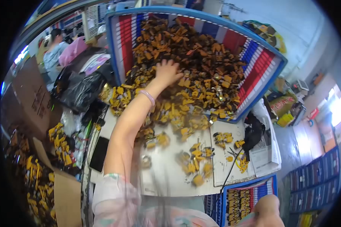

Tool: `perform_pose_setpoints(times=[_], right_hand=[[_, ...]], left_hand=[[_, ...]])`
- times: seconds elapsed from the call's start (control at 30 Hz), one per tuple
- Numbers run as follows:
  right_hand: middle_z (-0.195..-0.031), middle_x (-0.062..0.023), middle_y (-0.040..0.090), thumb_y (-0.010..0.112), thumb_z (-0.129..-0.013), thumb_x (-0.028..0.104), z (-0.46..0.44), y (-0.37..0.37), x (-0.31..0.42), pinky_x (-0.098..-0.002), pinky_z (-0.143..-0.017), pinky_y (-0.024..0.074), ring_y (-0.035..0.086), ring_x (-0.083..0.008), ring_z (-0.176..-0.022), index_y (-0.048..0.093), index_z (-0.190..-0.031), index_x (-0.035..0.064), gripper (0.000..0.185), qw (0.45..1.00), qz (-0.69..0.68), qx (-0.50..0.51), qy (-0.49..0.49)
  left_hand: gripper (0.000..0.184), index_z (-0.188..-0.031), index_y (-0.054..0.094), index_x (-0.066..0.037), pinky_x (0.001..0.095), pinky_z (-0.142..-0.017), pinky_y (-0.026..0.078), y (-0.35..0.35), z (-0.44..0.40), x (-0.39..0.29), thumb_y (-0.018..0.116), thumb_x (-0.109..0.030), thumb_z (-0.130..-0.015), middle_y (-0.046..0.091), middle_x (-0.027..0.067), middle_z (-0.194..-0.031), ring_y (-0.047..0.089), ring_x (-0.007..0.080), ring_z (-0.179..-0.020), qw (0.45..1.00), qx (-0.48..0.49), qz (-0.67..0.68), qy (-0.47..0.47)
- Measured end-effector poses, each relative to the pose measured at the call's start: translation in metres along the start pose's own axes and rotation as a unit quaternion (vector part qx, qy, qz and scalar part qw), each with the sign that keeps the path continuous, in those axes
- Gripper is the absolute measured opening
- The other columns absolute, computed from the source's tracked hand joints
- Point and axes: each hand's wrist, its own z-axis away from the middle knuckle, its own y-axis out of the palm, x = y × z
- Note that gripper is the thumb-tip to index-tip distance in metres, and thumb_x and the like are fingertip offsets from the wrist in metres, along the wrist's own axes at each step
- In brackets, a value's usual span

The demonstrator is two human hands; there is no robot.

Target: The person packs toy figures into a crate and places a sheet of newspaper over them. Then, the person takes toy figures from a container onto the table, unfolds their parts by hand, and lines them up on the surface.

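My left hand [167,73] reaches far forward, fingers spread, onto a heap of small yellow-and-black plastic pieces [201,90]. The heap spills out of a large tilted crate [119,41] with a blue rim and a red, white and blue striped lining. Below my forearm, several loose pieces [195,159] on the white tabletop [163,181] are blurred by motion. My right hand [269,210] is low at the right, over a smaller blue crate [225,204] where similar pieces [238,204] stand in rows. Its fingers are hidden from view.
A black phone [99,154] lies at the table's left edge. Pliers [233,152] and a black cloth-like item [254,132] are on the right. Cardboard boxes [66,196] with more pieces stand at left, near a black plastic bag [77,90]. Another person [57,51] sits behind.
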Motion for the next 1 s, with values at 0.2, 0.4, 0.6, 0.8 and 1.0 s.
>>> perform_pose_setpoints(times=[0.2, 0.4, 0.6, 0.8, 1.0], right_hand=[[-0.095, -0.0055, 0.049, 0.050, -0.081, 0.038, 0.144, -0.028, 0.045, -0.0477, -0.093, 0.0312, 0.045, -0.0260, -0.100, 0.052, -0.092, 0.0183, 0.022, 0.969, 0.161, 0.163, 0.095], [-0.125, -0.0143, 0.037, 0.062, -0.069, 0.056, 0.142, 0.003, 0.119, -0.0524, -0.097, 0.0244, 0.033, -0.0357, -0.117, 0.055, -0.113, 0.0202, 0.057, 0.584, -0.266, 0.631, 0.436], [-0.130, -0.0204, 0.032, 0.071, -0.065, 0.045, 0.133, -0.010, 0.182, -0.0502, -0.101, 0.0244, 0.025, -0.0422, -0.123, 0.050, -0.121, 0.0186, 0.065, 0.483, -0.240, 0.615, 0.575], [-0.131, -0.0210, 0.030, 0.071, -0.064, 0.026, 0.150, 0.000, 0.200, -0.0495, -0.101, 0.0252, 0.024, -0.0424, -0.124, 0.047, -0.120, 0.0083, 0.063, 0.471, -0.163, 0.508, 0.703], [-0.132, -0.0250, 0.026, 0.067, -0.067, 0.018, 0.173, 0.009, 0.197, -0.0465, -0.102, 0.0260, 0.024, -0.0415, -0.124, 0.037, -0.127, 0.0044, 0.068, 0.492, -0.114, 0.474, 0.721]], left_hand=[[0.064, -0.125, 0.043, -0.032, 0.0666, -0.092, 0.023, 0.051, -0.008, 0.034, 0.066, -0.048, -0.068, 0.026, 0.0116, -0.139, 0.024, 0.0404, -0.126, 0.986, 0.145, -0.032, -0.074], [0.063, -0.127, 0.042, -0.026, 0.0566, -0.085, 0.039, 0.022, 0.020, 0.029, 0.066, -0.042, -0.071, 0.027, 0.0123, -0.139, 0.047, 0.0381, -0.110, 0.980, 0.176, -0.091, -0.015], [0.050, -0.116, 0.054, -0.014, 0.0453, -0.077, 0.045, -0.027, 0.077, 0.013, 0.063, -0.040, -0.074, 0.052, 0.0124, -0.111, 0.059, 0.0306, -0.092, 0.977, 0.204, -0.030, 0.049], [0.024, -0.101, 0.061, -0.002, 0.0318, -0.081, 0.045, -0.174, 0.102, -0.080, 0.062, -0.013, -0.080, 0.063, 0.0111, -0.098, 0.060, 0.0224, -0.088, 0.871, 0.017, 0.428, 0.240], [0.024, -0.098, 0.060, 0.002, 0.0310, -0.078, 0.046, -0.288, 0.153, -0.130, 0.060, -0.012, -0.079, 0.062, 0.0116, -0.095, 0.059, 0.0203, -0.088, 0.604, 0.094, 0.692, 0.383]])
